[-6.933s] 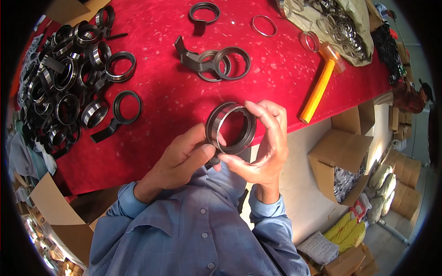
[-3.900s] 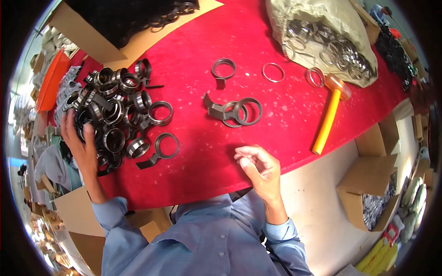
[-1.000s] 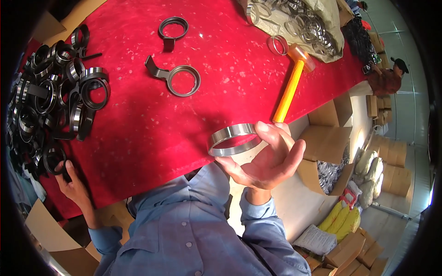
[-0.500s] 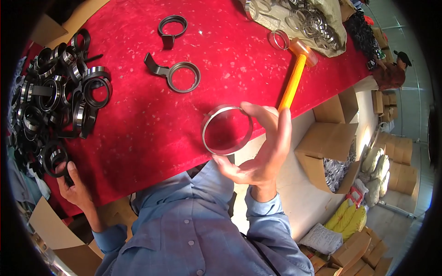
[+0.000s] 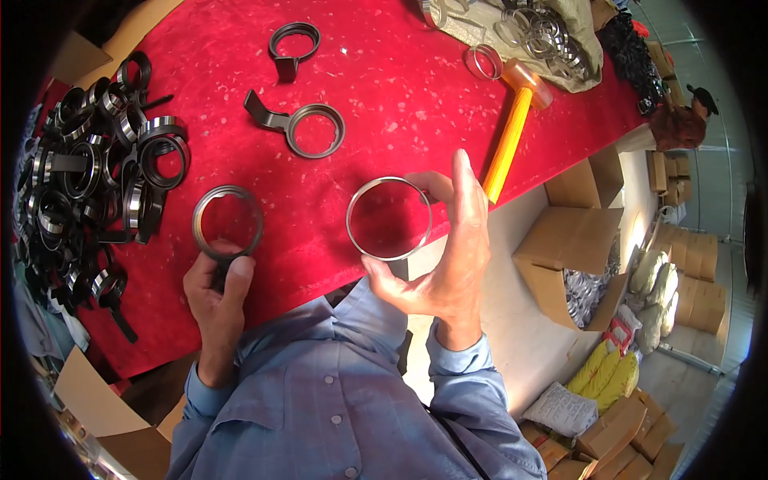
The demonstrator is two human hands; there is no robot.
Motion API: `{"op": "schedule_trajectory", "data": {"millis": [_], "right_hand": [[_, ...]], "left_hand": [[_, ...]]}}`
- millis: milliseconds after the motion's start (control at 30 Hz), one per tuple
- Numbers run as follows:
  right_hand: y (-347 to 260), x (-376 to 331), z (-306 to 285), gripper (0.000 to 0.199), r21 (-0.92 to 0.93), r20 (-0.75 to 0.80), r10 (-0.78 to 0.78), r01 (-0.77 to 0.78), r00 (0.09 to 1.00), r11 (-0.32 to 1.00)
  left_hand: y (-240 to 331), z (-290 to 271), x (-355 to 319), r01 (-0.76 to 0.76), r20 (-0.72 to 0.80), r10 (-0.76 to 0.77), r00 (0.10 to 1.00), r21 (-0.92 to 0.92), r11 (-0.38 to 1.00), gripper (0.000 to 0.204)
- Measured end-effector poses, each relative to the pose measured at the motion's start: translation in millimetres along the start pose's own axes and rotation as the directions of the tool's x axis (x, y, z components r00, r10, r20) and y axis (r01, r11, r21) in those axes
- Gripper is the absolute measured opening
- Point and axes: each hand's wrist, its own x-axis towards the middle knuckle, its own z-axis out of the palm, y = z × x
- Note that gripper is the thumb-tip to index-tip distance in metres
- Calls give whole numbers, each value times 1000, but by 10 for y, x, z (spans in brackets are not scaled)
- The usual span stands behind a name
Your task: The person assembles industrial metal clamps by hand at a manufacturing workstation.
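Above the near edge of the red-covered table (image 5: 384,96), my left hand (image 5: 218,296) pinches a dark ring with a handle tab (image 5: 200,210), its round opening facing up and away. My right hand (image 5: 452,256) grips a thin shiny metal ring (image 5: 350,226) between thumb and fingers, apart from the dark ring. Two more dark handled rings lie flat farther back: one with a bent tab (image 5: 342,132), the other behind it (image 5: 315,36). A mallet (image 5: 510,148) with a yellow handle and amber head rests beyond my right hand.
A heap of dark handled rings (image 5: 84,164) covers the table's left side. At the back right, a cloth sack (image 5: 588,76) spills thin metal rings, and one loose ring (image 5: 478,72) lies beside it. Open cardboard boxes (image 5: 552,240) stand on the floor at right; a person (image 5: 678,126) is beyond.
My left hand has lifted a dark handled ring off the heap and brought it right, toward my middle. The metal ring in my right hand has shifted slightly left.
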Motion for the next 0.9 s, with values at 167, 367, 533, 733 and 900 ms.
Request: {"op": "schedule_trajectory", "data": {"millis": [167,367,533,733,900], "right_hand": [[8,36,11,110,-42,51,7,-5,999,999],[14,62,11,103,-75,152,-48,60,987,995],[42,27,65,97,-98,158,-99,116,983,988],[-45,8,71,99,183,140,-18,-8,990,983],[-106,-66,243,108,557,34,-29,5,999,831]], "left_hand": [[109,191,111,186,117,-172,978,-120,975,21],[47,193,209,247,268,-194,944,-180,952,23],[31,219,207,257,254,-210,944,-170,951,22],[73,182,251,284,440,-208,874,-113,952,16],[178,258,274,439,626,-278,728,-115,891,15]]}}
